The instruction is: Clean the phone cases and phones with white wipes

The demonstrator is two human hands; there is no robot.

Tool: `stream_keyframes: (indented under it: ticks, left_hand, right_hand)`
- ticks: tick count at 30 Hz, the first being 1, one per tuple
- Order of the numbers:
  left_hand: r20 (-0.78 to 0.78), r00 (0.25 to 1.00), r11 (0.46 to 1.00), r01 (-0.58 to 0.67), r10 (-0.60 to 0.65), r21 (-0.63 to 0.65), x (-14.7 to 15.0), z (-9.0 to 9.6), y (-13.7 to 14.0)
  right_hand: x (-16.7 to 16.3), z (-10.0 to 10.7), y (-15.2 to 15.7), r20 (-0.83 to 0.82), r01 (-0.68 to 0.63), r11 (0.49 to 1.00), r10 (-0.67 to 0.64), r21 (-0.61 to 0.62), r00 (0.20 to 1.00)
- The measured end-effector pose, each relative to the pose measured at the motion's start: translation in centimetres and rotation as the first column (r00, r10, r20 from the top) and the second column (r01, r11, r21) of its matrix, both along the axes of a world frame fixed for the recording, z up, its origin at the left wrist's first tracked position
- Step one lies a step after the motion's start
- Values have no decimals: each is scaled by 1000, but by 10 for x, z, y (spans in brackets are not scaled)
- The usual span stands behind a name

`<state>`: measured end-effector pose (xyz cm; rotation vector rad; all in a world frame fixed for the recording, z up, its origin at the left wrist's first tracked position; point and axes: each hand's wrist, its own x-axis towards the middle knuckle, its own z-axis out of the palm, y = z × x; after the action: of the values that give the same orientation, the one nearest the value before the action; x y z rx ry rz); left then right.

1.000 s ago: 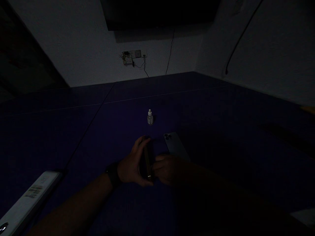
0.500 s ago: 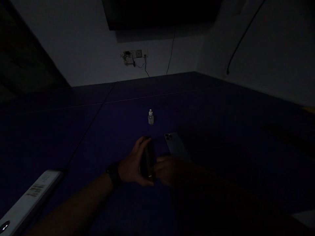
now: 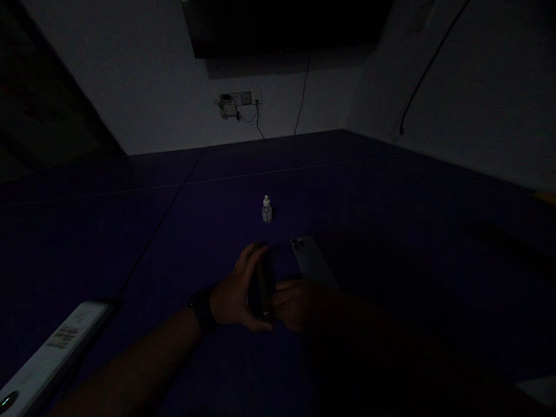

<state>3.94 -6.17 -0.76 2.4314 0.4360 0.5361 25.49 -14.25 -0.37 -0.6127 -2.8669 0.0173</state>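
My left hand (image 3: 234, 295), with a dark watch (image 3: 202, 310) on the wrist, is closed round a dark phone (image 3: 262, 284) held up on its long side, its brownish metal edge facing up. Fingers grip its far end and the thumb lies at the near end. My right hand (image 3: 291, 304) is closed, its fingertips against the phone's right side near the bottom; whatever they pinch is lost in shadow. Just beyond that hand lies a pale blue phone (image 3: 315, 260), back up, its lower part covered by my right hand and arm.
A small dropper bottle (image 3: 266, 211) stands upright on the dark blue surface (image 3: 208, 214) ahead of my hands. At the lower left is a white power strip (image 3: 56, 353). Wall sockets (image 3: 237, 101) with plugged cables sit under a black screen (image 3: 286, 26). The light is very dim.
Both hands keep nearly the same pose around the dark phone. The whole view has shifted slightly, with things a little lower in the picture.
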Motion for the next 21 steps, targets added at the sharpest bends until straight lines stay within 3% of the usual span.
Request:
stream_keyframes:
  ticks: [5, 12, 18, 21]
  left_hand:
    - [6, 1000, 1000, 11, -11, 3, 0, -2, 1]
    - [16, 1000, 1000, -6, 6, -18, 0, -1, -1]
    - [21, 1000, 1000, 13, -13, 7, 0, -3, 0]
    - [10, 1000, 1000, 7, -7, 6, 0, -1, 0]
  right_hand:
    - [1, 3, 3, -18, 107, 993, -106, 44, 994]
    - [1, 3, 1, -26, -22, 999, 21, -30, 999]
    - [2, 4, 3, -18, 89, 996, -88, 20, 996]
    - [1, 3, 3, -1, 84, 996, -84, -4, 996]
